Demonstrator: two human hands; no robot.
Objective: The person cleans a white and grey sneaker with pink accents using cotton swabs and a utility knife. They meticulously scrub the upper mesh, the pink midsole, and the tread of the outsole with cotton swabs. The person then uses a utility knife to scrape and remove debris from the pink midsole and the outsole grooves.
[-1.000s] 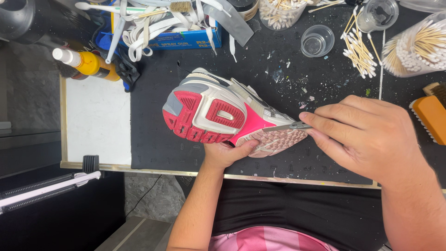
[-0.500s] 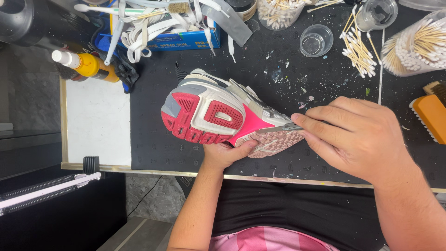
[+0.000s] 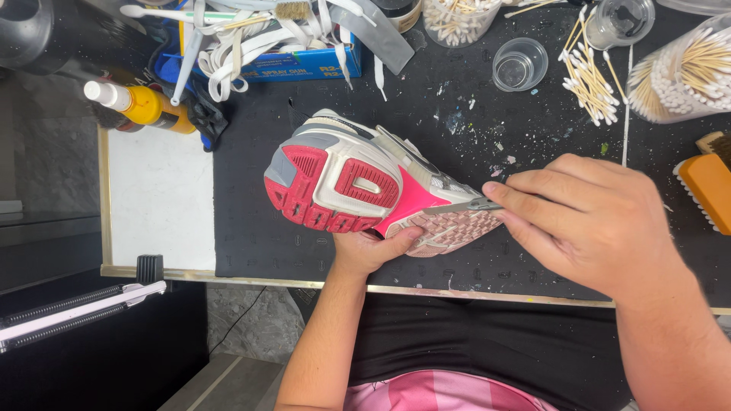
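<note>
At the centre of the frame a shoe (image 3: 365,186) lies sole-up over the black bench (image 3: 251,228). The left hand (image 3: 371,247) grips its lower edge from beneath. The right hand (image 3: 590,221) pinches a thin metal tool (image 3: 464,205), its tip touching the pale forefoot sole.

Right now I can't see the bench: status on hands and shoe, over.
Left hand grips white running shoe with pink-red sole, sole up. Right hand pinches thin grey metal blade against forefoot tread. Nothing in the way.
</note>
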